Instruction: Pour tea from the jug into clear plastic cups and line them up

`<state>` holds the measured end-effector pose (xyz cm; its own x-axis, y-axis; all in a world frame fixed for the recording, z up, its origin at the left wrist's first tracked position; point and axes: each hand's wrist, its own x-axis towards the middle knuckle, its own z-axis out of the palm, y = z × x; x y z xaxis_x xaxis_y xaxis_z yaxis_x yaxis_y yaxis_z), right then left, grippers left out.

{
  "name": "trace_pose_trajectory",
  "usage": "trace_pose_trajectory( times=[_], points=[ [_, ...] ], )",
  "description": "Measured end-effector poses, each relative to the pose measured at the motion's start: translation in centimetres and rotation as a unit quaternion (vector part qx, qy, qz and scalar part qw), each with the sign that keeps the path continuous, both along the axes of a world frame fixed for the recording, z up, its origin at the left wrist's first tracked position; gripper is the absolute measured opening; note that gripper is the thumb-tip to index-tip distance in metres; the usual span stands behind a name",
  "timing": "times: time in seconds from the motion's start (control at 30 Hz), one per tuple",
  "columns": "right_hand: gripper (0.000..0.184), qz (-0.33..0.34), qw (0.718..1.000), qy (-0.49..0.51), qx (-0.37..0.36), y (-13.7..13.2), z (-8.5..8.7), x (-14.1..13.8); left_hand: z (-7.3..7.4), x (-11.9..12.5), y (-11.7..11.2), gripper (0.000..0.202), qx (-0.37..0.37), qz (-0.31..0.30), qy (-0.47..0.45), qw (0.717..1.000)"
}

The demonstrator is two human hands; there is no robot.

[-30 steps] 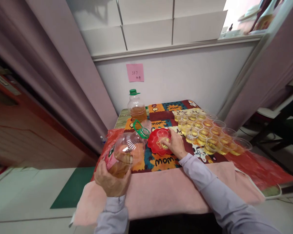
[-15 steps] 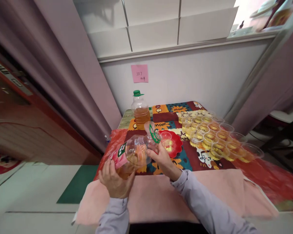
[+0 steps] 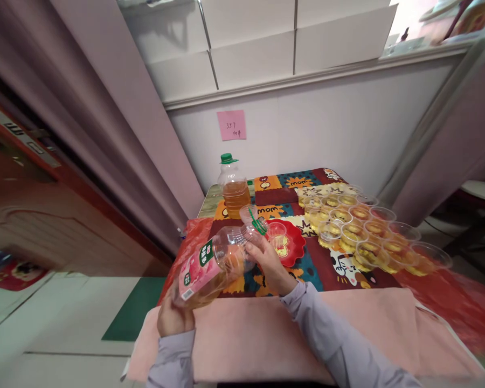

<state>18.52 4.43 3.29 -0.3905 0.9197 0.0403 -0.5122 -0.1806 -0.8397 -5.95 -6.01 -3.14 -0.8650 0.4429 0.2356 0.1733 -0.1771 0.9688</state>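
Note:
My right hand (image 3: 269,264) is wrapped round the neck of a large clear plastic bottle (image 3: 202,269) with a pink label and some amber liquid inside. The bottle lies tilted, its neck with a green ring pointing up and to the right. Under its base sits my left hand (image 3: 175,315), partly hidden by the bottle, holding it from below. Beyond the neck is a red scalloped dish (image 3: 297,248) with a clear cup (image 3: 278,233) in it. Another clear rim shows right behind the bottle's mouth, its cup mostly hidden.
A second bottle (image 3: 236,196) of amber liquid, green-capped, stands at the back left. Several clear cups (image 3: 353,231) of yellow liquid crowd the table's right side. A pink cloth (image 3: 262,334) covers the front edge. Red plastic sheeting (image 3: 456,296) hangs at the right.
My left hand has slid from the bottle's side down to its base, uncovering more of the pink label. My right hand has stayed at the neck.

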Motion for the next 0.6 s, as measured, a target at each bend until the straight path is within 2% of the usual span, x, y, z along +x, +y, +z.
trace_pose_trajectory(
  times=[0.13,0.23,0.33,0.43,0.6],
  points=[
    [0.072,0.002,1.0,0.0,-0.016,0.2,-1.0,0.2,0.5,0.3,-0.6,0.06,0.015,-0.043,-0.105,0.993],
    [0.081,0.034,0.998,-0.004,-0.043,0.2,-1.3,0.3,1.0,0.7,-0.7,0.061,0.034,-0.062,-0.146,0.987],
    [0.086,0.044,0.996,0.002,-0.074,0.2,-1.2,0.2,1.5,1.0,-0.7,0.061,0.04,-0.09,-0.148,0.984],
    [0.085,0.02,0.995,0.003,-0.102,0.1,-0.9,0.2,2.3,1.5,-0.7,0.064,0.045,-0.111,-0.138,0.983],
    [0.081,0.004,0.994,0.02,-0.109,0.0,-0.5,0.2,4.0,2.8,-0.5,0.063,0.083,-0.149,-0.157,0.973]
  ],
)
